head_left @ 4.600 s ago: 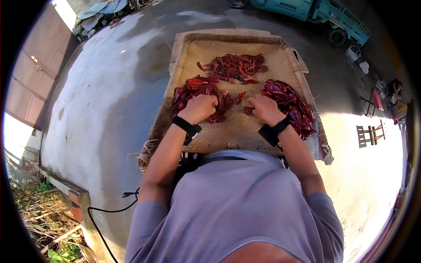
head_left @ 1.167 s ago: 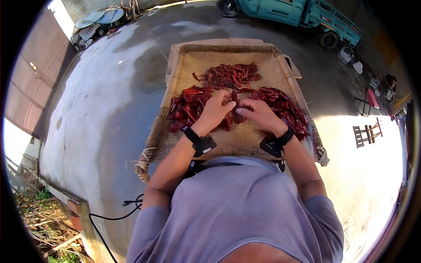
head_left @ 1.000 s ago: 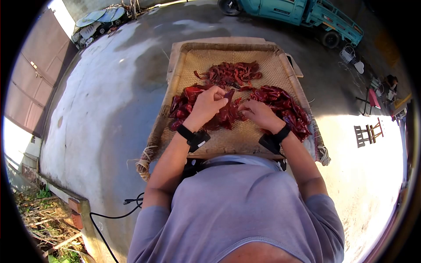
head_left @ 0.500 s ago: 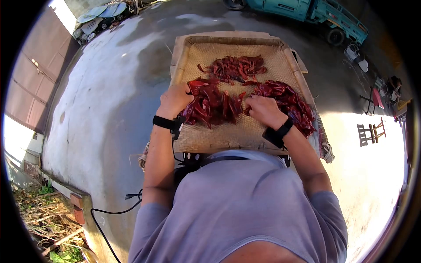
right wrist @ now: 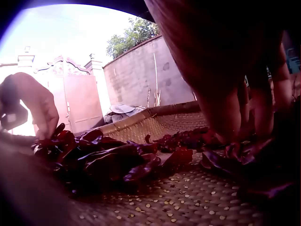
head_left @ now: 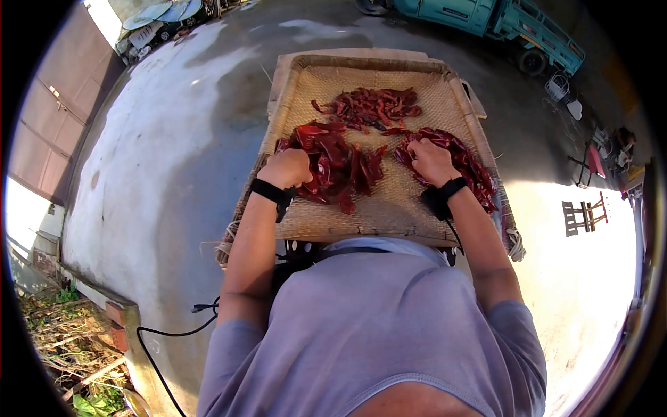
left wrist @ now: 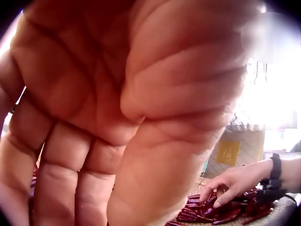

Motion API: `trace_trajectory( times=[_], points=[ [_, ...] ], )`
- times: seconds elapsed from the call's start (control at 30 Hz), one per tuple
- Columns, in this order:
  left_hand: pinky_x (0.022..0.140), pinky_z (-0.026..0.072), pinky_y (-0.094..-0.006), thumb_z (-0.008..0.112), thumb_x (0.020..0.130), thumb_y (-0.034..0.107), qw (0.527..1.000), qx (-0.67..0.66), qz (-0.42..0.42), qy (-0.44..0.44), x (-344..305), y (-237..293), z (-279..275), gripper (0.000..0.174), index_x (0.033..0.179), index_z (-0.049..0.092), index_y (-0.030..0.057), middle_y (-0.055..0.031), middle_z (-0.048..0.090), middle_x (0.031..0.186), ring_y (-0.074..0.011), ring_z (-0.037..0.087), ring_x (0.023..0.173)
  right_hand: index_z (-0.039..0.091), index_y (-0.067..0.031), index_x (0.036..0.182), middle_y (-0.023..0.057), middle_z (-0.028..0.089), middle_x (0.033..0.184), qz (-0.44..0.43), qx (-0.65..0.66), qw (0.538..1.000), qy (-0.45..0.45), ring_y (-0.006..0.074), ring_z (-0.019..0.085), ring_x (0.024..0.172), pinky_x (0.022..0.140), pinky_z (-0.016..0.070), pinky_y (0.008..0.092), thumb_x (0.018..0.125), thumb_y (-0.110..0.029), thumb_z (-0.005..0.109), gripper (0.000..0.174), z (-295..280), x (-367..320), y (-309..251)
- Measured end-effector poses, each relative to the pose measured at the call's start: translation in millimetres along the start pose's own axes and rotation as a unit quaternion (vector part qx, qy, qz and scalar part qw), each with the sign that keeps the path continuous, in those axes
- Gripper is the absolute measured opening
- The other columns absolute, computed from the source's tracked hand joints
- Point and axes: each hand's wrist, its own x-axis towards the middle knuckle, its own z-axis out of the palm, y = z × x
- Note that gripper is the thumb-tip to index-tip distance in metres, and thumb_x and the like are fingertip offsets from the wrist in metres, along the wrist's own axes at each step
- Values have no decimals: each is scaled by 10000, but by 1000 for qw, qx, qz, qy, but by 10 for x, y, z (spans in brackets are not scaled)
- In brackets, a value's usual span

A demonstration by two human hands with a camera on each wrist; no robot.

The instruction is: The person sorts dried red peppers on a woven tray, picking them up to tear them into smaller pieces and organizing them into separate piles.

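My left hand (head_left: 286, 169) reaches down onto the left edge of a heap of dried red chili peppers (head_left: 337, 163) on a woven bamboo tray (head_left: 396, 217). In the left wrist view its thumb and fingers (left wrist: 56, 183) lie fairly straight; their tips run out of frame. My right hand (head_left: 432, 163) is over the right-hand chili heap (head_left: 479, 174), fingers pointing down. The right wrist view has its fingertips right at the chilies, with no chili lifted. A third heap of smaller, shrivelled dried chilies (head_left: 379, 108) lies toward the tray's far side.
Bare weave and small pale seeds (right wrist: 174, 202) show in front of the heaps. The tray's raised rim (head_left: 368, 61) runs along the back. Beyond stand a teal cargo vehicle (head_left: 451, 14) and a small wooden stool (head_left: 594, 212). A black cable (head_left: 174, 335) hangs at the left.
Both hands were together at the middle about a second ago, working on a chili. The left hand has since moved to its heap's left edge, the right hand rightward onto its own heap.
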Motion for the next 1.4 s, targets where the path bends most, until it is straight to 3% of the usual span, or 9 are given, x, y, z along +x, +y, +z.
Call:
trace_trajectory(
  times=[0.3,0.43,0.53,0.67,0.8,0.97,1.13,1.33,1.4],
  points=[
    [855,525,-448,685,811,262,970,0,151,191,-153,472,129,256,1013,707,107,-115,720,966,-325,675,983,579,-82,1218,133,658,1056,-11,-50,997,-59,349,643,1000,787,524,496,866,-150,675,370,339,184,-22],
    [930,486,-439,676,847,207,935,-88,244,243,-75,678,305,267,1092,670,103,-84,676,1111,-313,600,1124,649,-93,1126,120,690,1005,-87,89,991,48,321,665,938,742,539,463,953,-129,599,184,-7,-118,-83],
    [939,474,-433,668,852,176,873,-88,331,347,-61,879,458,279,1118,656,91,-68,657,1158,-316,571,1162,649,-67,1194,118,717,1038,-117,262,957,-31,257,682,943,791,531,372,893,-124,636,307,-358,-309,-232],
    [888,494,-449,673,845,199,902,-23,330,278,-99,990,409,272,1100,670,103,-93,687,1046,-331,623,1060,648,-42,1194,125,718,1024,-117,504,849,-110,285,683,954,810,531,372,868,-163,655,348,-413,-456,-252],
    [827,514,-474,671,843,247,943,-35,235,232,-313,801,178,251,1045,692,99,-142,705,950,-348,664,959,649,-42,1117,115,697,1056,-110,317,941,36,303,668,961,794,523,406,839,-203,674,322,-533,-774,16],
    [928,490,-445,683,827,232,972,32,73,222,-440,236,-62,363,1164,662,99,-153,686,1083,-343,621,1092,686,-113,1005,94,658,946,-42,81,996,-15,322,653,923,754,510,455,804,-236,701,236,-390,-1240,236],
    [956,482,-438,681,843,232,950,2,184,252,-331,341,59,398,1204,639,71,-150,661,1169,-353,608,1119,695,-136,944,96,623,931,-81,32,994,64,305,656,904,724,517,457,778,-238,719,196,-181,-1331,224],
    [878,501,-431,650,867,224,937,-70,343,-7,-267,856,132,413,1227,609,26,-196,663,1127,-353,631,1073,700,-135,940,97,603,897,-46,33,997,54,285,646,921,728,519,412,792,-188,693,157,-147,-1276,234],
    [890,495,-420,639,872,215,919,-63,386,42,-228,990,221,424,1252,596,33,-191,640,1151,-345,606,1123,702,-130,949,95,614,916,-65,84,992,65,281,642,924,736,520,394,820,-181,682,140,-277,-1299,214]
  ],
)
